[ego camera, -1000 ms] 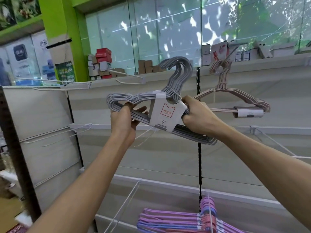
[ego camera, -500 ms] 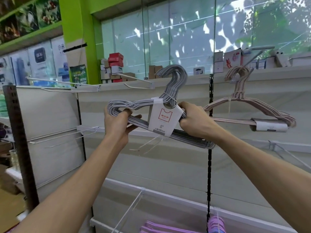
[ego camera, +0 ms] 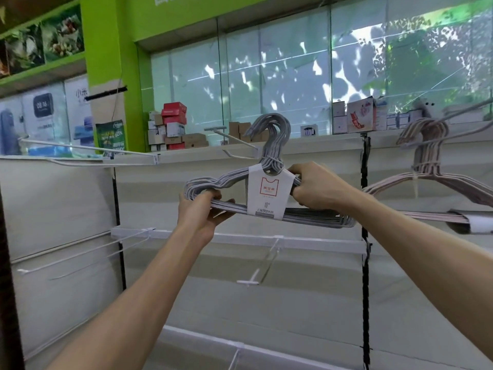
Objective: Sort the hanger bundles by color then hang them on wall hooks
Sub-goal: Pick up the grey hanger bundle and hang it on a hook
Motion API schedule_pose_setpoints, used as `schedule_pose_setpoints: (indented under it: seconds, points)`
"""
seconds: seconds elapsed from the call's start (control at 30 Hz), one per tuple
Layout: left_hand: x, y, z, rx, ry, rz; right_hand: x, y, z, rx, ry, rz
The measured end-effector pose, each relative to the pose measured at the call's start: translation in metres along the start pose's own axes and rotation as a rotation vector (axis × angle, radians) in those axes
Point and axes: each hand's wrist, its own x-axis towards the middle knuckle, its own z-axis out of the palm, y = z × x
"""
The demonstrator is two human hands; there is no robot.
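1. Left hand (ego camera: 198, 209) grips the grey hanger bundle (ego camera: 266, 198) at its left end.
2. Right hand (ego camera: 313, 189) grips its neck, held before the wall panel (ego camera: 160, 198).
3. Pink hanger bundle (ego camera: 426, 177) hangs on the upper-right wall hook (ego camera: 464, 110).

You face a pale shelving wall (ego camera: 66, 204) split by a black slotted upright (ego camera: 365, 289), small boxes (ego camera: 173, 124) stacked along its top, a green pillar (ego camera: 106, 49) left, and frosted windows (ego camera: 280, 76) dappled with daylight behind.
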Motion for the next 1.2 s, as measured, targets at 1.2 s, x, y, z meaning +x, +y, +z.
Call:
schedule_pose_setpoints:
  seconds: [1.2]
  points:
    - [0.105, -0.071, -0.044, -0.029, -0.034, -0.129, 0.068, -0.005, 0.052, -0.306, -0.155, 0.192]
